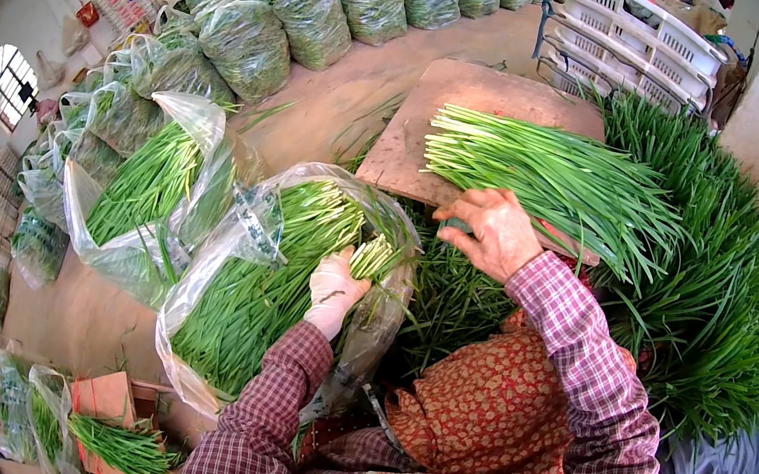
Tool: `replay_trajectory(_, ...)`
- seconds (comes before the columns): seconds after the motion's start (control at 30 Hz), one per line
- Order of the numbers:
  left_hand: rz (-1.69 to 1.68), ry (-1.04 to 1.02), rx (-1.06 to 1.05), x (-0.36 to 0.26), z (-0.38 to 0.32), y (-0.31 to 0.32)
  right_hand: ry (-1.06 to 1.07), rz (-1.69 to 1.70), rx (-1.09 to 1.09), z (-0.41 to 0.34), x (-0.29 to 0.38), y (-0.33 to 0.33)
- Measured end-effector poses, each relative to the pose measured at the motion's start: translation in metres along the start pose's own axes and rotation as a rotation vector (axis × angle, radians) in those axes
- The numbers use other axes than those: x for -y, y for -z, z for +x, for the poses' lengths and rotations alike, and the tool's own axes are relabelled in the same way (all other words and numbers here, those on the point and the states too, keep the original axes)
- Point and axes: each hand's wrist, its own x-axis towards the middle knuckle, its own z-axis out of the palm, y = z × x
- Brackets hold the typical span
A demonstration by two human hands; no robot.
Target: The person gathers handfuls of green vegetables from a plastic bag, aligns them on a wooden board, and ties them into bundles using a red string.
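My left hand [333, 293], in a pale glove, grips a bunch of garlic chives [372, 258] by its stalk end. It is inside an open clear plastic bag [175, 331] packed with more chives [240, 319], their pale cut ends towards the far side. My right hand [492, 232] hovers at the near edge of a reddish-brown board [404, 129], fingers apart and curved. A small teal patch shows between thumb and fingers; I cannot tell what it is. On the board lies a spread pile of chives [545, 178], white stalks to the left, leaves hanging over the right edge.
A big heap of chives [706, 289] stands on the right. Another open bag of chives [140, 199] is at left, before rows of filled bags [246, 45]. White crates [634, 39] are stacked behind the board. Loose leaves [451, 300] lie below it. A second board [107, 402] is at lower left.
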Motion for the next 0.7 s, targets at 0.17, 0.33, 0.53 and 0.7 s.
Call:
replay_trajectory(0.17, -0.487, 0.152, -0.013, 0.031, -0.003, 0.019, -0.023, 0.207, 0.057, 0.002, 0.023, -0.032)
replay_trajectory(0.33, -1.250, 0.222, 0.016, 0.066, -0.003, 0.017, -0.284, 0.262, 0.436, 0.024, 0.038, -0.071)
replay_trajectory(0.53, -1.322, 0.145, 0.037, 0.061, -0.015, 0.036, -0.556, 0.453, 0.443, 0.022, 0.029, -0.124)
replay_trajectory(0.7, -1.394, 0.069, 0.119, 0.044, -0.031, 0.057, -0.687, 0.555, 0.212, 0.011, 0.015, -0.148)
